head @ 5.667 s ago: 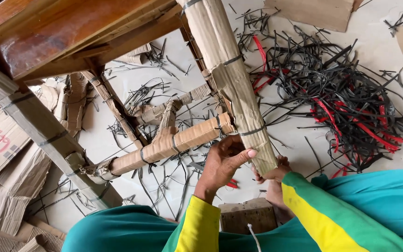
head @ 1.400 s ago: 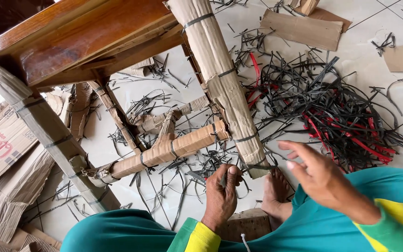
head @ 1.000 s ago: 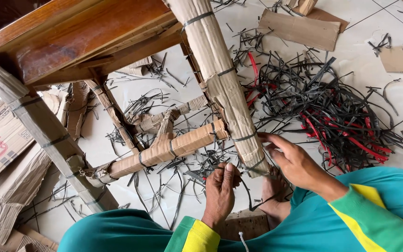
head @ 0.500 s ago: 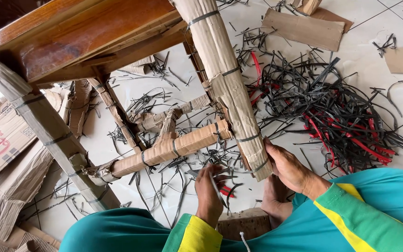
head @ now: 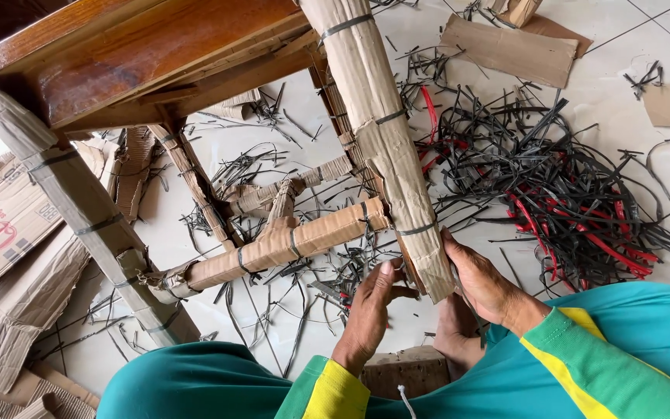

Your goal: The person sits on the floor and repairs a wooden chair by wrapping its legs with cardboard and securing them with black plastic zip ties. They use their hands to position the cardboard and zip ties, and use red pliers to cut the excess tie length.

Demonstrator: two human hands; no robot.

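Wooden table (head: 141, 54) fills top-left, legs wrapped in cardboard w/ black straps. Tiled floor (head: 622, 46) carries a big heap of cut straps (head: 560, 194), black & red, right of centre; flat cardboard sheets (head: 9, 256) lie at left. Wrapped leg (head: 385, 147) runs down the centre, its foot between both hands. Right hand (head: 486, 283) cups the foot's right side, fingers curled on the cardboard. Left hand (head: 374, 310) touches its left edge, fingers half bent; can't tell if gripping.
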